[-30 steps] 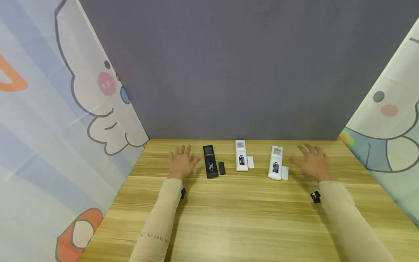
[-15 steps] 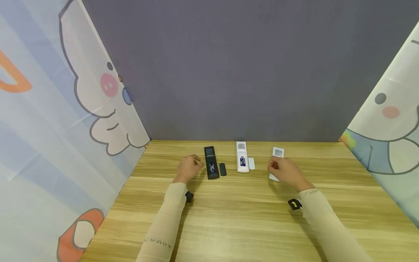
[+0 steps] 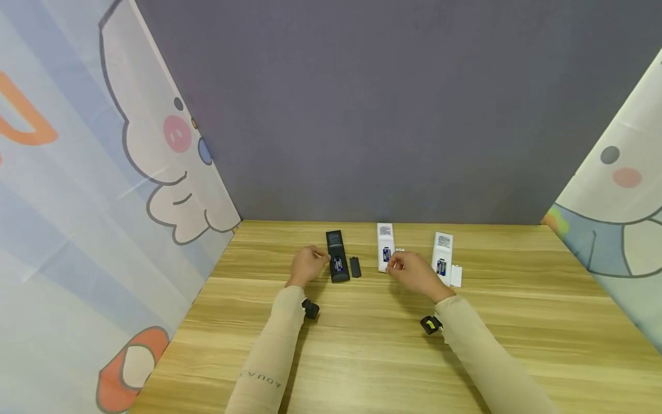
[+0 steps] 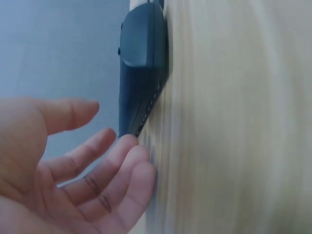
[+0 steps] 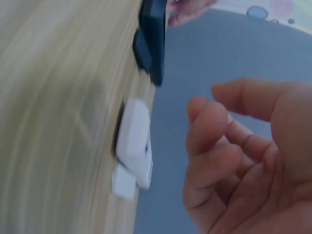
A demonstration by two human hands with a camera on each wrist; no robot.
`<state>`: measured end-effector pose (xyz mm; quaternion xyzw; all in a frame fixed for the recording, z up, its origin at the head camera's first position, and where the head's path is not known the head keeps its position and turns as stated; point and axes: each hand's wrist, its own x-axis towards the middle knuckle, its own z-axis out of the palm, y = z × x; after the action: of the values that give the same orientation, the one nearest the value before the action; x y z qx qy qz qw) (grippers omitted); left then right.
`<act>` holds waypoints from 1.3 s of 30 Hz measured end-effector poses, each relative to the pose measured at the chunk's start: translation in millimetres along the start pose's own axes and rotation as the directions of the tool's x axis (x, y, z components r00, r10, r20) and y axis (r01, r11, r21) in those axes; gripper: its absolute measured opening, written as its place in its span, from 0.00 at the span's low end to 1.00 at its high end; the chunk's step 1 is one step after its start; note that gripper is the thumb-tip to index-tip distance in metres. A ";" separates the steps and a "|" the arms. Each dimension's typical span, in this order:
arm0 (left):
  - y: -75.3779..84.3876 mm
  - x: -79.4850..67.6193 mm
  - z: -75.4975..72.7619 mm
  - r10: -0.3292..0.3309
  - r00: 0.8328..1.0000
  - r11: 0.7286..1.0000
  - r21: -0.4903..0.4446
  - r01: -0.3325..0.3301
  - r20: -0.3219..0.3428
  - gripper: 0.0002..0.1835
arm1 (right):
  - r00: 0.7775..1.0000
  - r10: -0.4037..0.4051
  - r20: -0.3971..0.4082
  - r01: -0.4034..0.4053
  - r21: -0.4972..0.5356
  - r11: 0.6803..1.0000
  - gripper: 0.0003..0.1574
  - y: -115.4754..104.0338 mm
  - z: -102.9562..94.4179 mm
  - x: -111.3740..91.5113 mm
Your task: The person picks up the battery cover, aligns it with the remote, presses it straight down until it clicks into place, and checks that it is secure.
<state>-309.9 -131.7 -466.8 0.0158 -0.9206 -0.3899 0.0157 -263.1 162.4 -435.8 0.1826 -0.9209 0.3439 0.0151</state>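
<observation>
In the head view, my left hand (image 3: pixel 307 264) is at the left side of a black remote control (image 3: pixel 338 256), which lies face down with its battery bay uncovered. Its thumb and fingers are apart with nothing between them in the left wrist view. My right hand (image 3: pixel 414 273), fingers loosely bent, hovers over the near right part of the middle white remote control (image 3: pixel 385 247). The right wrist view shows a gap between thumb and fingertips and nothing held. Blue batteries (image 3: pixel 387 254) sit in the bay. The hand hides most of that remote's white cover (image 3: pixel 400 250).
A second white remote control (image 3: pixel 443 247) with batteries lies to the right, its white cover (image 3: pixel 456 276) beside it. The black battery cover (image 3: pixel 355 267) lies right of the black remote. A grey panel (image 3: pixel 362 115) stands along the table's back edge.
My right hand has moved left, from beside the right white remote, across it, to the middle one. My left hand has come right, closer to the black remote, with its fingers less spread.
</observation>
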 end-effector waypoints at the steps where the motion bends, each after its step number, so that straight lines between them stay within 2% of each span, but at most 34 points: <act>1: 0.1 1.4 1.5 -0.010 1.000 1.000 -0.018 0.010 0.000 0.13 | 1.000 0.002 0.002 -0.002 -0.007 1.000 0.04 -1.3 3.9 2.6; 5: 1.6 6.4 5.1 -0.066 0.998 0.994 -0.091 0.065 -0.006 0.12 | 0.998 0.047 0.042 -0.048 0.028 0.998 0.05 -9.0 16.9 11.7; 8: 3.6 9.4 6.5 -0.106 0.994 0.988 -0.113 0.103 -0.024 0.12 | 0.996 0.070 0.058 -0.073 0.041 0.997 0.06 -14.3 25.4 18.6; 19: 10.9 12.9 12.3 -0.152 0.986 0.985 -0.094 0.145 -0.070 0.15 | 0.983 0.173 0.059 -0.175 0.028 0.984 0.11 -31.2 52.8 41.0; 28: 18.9 14.7 14.5 -0.199 0.978 0.977 -0.084 0.194 -0.063 0.16 | 0.977 0.205 0.058 -0.203 -0.043 0.978 0.18 -38.4 64.4 54.1; 33: 24.0 20.9 16.7 -0.239 0.969 0.970 -0.057 0.236 -0.061 0.15 | 0.980 0.192 0.057 -0.185 -0.112 0.976 0.22 -38.9 67.5 61.6; 39: 28.6 27.1 20.5 -0.253 0.966 0.967 -0.029 0.252 -0.061 0.19 | 0.972 0.225 0.064 -0.217 -0.116 0.969 0.24 -40.6 70.4 68.1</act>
<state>-338.3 -98.2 -460.1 0.1452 -0.9060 -0.3977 -0.0041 -305.6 66.9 -453.6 0.0908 -0.9527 0.2858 -0.0488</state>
